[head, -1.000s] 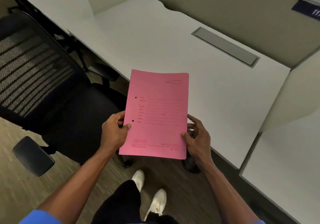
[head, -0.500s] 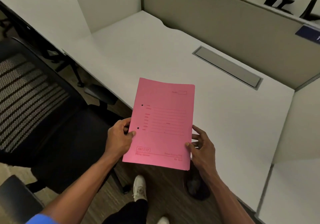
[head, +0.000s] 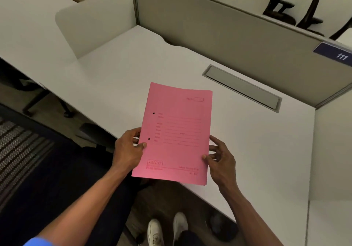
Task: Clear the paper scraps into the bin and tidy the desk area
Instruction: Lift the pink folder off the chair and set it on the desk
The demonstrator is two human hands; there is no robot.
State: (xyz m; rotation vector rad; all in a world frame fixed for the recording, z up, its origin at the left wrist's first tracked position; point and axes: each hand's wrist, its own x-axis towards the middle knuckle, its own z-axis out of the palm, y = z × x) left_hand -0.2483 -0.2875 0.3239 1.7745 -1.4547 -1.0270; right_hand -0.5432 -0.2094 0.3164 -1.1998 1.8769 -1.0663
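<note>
A pink folder (head: 176, 133), printed with ruled form lines and a boxed logo too blurred to read, is being held over the near edge of the white bench (head: 247, 150), its lower end overhanging the floor (head: 158, 202). The left hand (head: 128, 150) is pinching the folder's left edge beside two punched holes, thumb on top; the right hand (head: 222, 162) is touching the right edge with the thumb, its fingers spread loosely behind. A dark blue plate (head: 333, 53) on the grey partition (head: 238, 36) is reading "111". A grey cable-tray lid (head: 242, 88) is lying flush in the bench near the partition. A black mesh chair (head: 28, 150) is standing at the left, white shoes (head: 165, 230) are showing below, and further chairs (head: 293, 3) are standing beyond the partition. Compared with the frame one second earlier, the folder is sitting further over the bench and the view is tilting upward, bringing the plate number into sight.
</note>
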